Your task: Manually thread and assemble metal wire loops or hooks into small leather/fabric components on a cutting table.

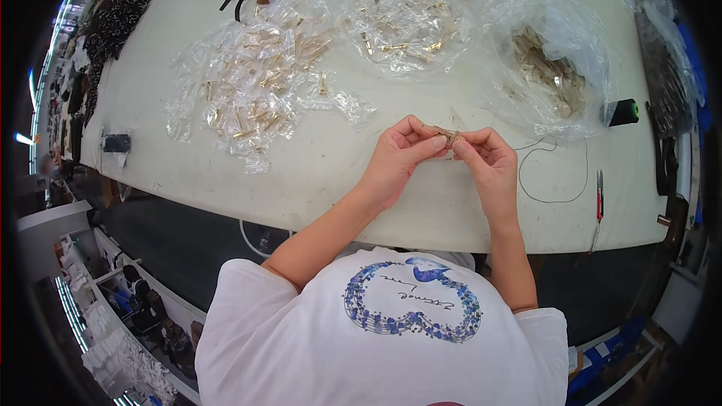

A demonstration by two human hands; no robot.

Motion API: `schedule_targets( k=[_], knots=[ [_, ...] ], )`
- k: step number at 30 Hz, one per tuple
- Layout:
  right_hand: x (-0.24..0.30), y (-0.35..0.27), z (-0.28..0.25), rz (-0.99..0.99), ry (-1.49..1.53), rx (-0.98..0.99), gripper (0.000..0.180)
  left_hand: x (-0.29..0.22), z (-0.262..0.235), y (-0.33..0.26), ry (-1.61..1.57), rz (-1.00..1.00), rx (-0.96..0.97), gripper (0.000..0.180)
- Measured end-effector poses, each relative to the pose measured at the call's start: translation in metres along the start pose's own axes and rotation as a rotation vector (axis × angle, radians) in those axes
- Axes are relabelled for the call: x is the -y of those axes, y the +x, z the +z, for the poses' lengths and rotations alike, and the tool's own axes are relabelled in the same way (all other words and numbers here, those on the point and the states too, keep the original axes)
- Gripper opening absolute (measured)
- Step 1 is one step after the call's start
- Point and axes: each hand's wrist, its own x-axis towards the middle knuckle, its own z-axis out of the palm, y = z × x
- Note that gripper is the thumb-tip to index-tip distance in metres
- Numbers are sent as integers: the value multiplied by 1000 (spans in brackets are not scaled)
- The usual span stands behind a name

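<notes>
Near the worktop's (316,173) front edge both hands – left (397,159), right (489,162) – pinch one small tan clip (445,134) between fingertips, seemingly mid-assembly – steady alignment looks needed next.

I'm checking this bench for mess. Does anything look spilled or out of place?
Small gold clips lie scattered among crumpled clear wrappers, loose on the table. A dark thread trails loosely beside the right hand. Nothing looks damaged.

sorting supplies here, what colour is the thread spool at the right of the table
The thread spool looks black with a green end, lying on its side; the head view shows it best.
</notes>
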Motion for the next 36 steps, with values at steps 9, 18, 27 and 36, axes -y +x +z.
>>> schedule_targets(
  k=[9, 18, 27, 36],
  knots=[
    [11, 11, 2, -372, -576, -115, 8, -62, -73, -23, 915, 504, -322, 25],
    [23, 24, 14, -538, -646, -75, 11, -70, -93, 0, 1719, 738, -306, 20],
    [54, 23, 14, -128, 177, 142, 13, -87, -21, 1, 522, -68, 311, 11],
    [44, 22, 2, 4, 376, 17, 14, -47, 13, 12, 638, 350, 157, 24]
  ],
)
